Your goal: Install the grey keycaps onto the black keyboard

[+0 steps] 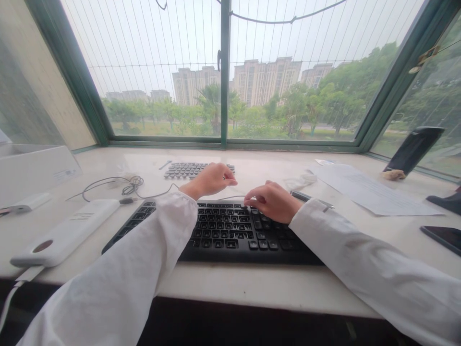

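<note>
A black keyboard [223,240] lies along the front of the white sill, with bare key sockets over much of its main block and keycaps still seated at the arrow and right-hand keys. Behind it, loose keycaps [183,169] are laid out in rows. My left hand [212,179] hovers over the right end of those rows, its fingers pinched together; whatever is between them is too small to make out. My right hand [272,201] is bent over the keyboard's upper right, fingers curled and tips at the top row. What its fingertips grip, if anything, is hidden.
At left are a white power bank [72,230] with a white cable, a coiled dark cable [133,185] and a white box [36,168]. On the right lie paper sheets [370,190], a pen-like dark object [300,195], a phone [444,238] and an upright dark device [414,149]. Windows [288,72] rise behind.
</note>
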### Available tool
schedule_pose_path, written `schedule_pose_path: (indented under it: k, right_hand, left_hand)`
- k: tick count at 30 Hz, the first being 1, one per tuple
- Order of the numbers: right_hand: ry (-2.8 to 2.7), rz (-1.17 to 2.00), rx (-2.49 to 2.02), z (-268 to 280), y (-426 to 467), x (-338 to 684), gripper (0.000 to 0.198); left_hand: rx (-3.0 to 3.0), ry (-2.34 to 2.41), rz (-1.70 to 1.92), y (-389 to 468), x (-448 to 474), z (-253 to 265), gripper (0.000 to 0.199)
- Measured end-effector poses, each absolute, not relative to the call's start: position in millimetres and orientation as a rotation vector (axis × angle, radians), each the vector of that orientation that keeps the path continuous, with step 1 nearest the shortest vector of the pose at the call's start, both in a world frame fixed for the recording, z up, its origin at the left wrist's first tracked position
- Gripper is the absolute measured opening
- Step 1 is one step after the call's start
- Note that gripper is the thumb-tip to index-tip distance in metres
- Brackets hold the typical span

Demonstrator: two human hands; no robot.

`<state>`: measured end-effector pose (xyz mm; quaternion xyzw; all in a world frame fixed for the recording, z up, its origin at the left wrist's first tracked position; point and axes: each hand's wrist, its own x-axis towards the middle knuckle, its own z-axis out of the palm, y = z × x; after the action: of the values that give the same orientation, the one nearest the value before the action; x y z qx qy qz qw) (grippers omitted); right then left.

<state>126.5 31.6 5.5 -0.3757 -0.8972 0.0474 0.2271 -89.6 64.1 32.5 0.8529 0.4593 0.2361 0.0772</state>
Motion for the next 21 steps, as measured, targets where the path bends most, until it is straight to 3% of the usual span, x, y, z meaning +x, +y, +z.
schedule_pose_path:
  k: [8,21]
  right_hand:
    - [-2.452,0.149,-1.076,5.8,30.9,126.4,0.019]
    - [-2.422,0.370,-1.161,8.4,33.2,126.8,0.026]
  left_hand:
    - [2.585,1.781,0.429,69.2,-95.2,24.2,0.021]
    - [2.525,1.905,0.382,65.9,-92.7,23.5,0.019]
